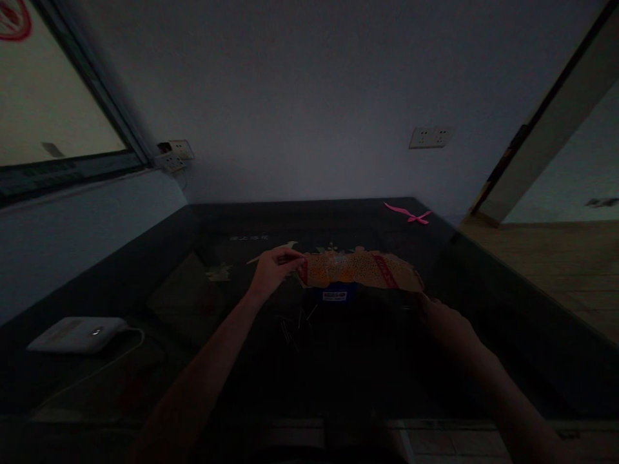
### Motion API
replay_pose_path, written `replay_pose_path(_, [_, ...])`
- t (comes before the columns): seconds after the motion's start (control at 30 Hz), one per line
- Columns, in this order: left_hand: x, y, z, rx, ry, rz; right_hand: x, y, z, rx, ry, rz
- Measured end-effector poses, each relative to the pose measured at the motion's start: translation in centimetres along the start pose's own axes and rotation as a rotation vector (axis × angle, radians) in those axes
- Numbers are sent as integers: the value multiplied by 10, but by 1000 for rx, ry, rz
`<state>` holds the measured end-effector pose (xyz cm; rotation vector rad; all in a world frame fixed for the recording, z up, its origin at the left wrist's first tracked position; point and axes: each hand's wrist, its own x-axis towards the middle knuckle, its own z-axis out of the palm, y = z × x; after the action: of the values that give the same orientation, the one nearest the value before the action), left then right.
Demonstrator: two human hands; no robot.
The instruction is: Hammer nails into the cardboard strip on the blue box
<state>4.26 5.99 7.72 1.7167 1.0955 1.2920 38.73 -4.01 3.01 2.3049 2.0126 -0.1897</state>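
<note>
Across the middle of the dark table stretches a long tan, dark-speckled piece [360,269] with red bands; its exact kind is unclear. At its left end is my left hand [275,269], thumb and fingertips pinched on the edge. My right hand [442,316] is by the right end, low and in deep shadow. Its fingers are too dark to make out. Just below the speckled piece shows a blue box [333,295] with a white label, partly covered. Several thin pale sticks [298,320] lie on the table between my forearms.
A white rectangular device [80,335] with a cable lies at the left. Toward the back right is a pink ribbon-like item [409,214]. The table [300,212] meets a wall with a socket [429,137]. A window is at the left, and the room is dim.
</note>
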Motion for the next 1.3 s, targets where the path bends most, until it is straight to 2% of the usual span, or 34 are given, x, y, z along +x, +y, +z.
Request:
replay_pose_path(0.13, [29, -10, 32, -30, 13, 29, -2, 1, 5, -50, 41, 46])
replay_pose_path(0.3, [33, -21, 55, -23, 35, 54, 2, 8, 19, -17, 59, 49])
replay_pose_path(0.6, [29, -21, 57, 71, 46, 86, 5, 14, 27, 21, 64, 45])
replay_pose_path(0.8, [25, -18, 57, 133, 32, 98, 13, 30, 30, 214, 124, -8])
replay_pose_path(1.0, [24, -19, 54, 172, 15, 102, 12, 46, 31, 417, 197, 4])
replay_pose_path(1.17, [23, -21, 52, 233, 12, 101, 8, 48, 11, 566, 381, 26])
replay_pose_path(1.3, [24, -22, 52, 303, 11, 130, 1, 40, -21, 671, 418, 25])
